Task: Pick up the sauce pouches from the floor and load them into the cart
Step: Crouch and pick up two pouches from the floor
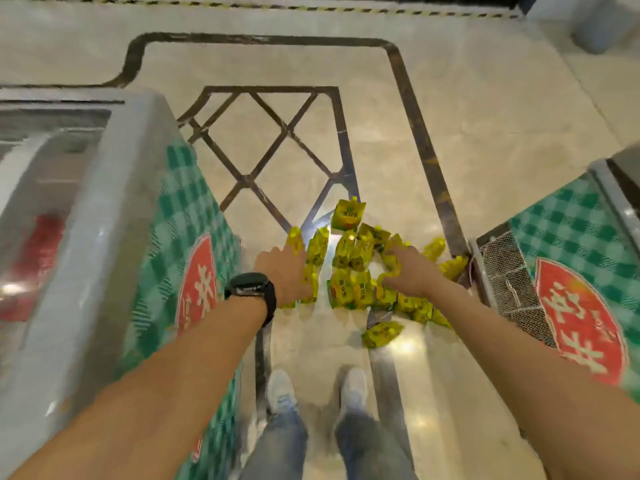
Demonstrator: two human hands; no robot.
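**Q:** What is entered nearest?
**A:** A pair of white shoes (282,386) below blue denim trouser legs (287,438), stood on the glossy beige marble floor (485,116).

**Q:** How are the hands recorded?
**A:** The left hand (282,271), with a black wristwatch (250,289) worn, is laid against the left edge of the heap. Its fingers are hidden and blurred, so their state cannot be told. The right hand (405,268) is curled, and pouches at the heap's right side are pinched between fingers and thumb.

**Q:** Where is the stock located?
**A:** The yellow-and-green foil sauce pouches (353,271) are heaped on the floor, between a grey green-checked chest freezer on the left (104,237) and its counterpart on the right (571,230). A wire mesh basket (509,271) is seen just right of the heap. A dark inlaid floor lattice (263,133) is noted beyond.
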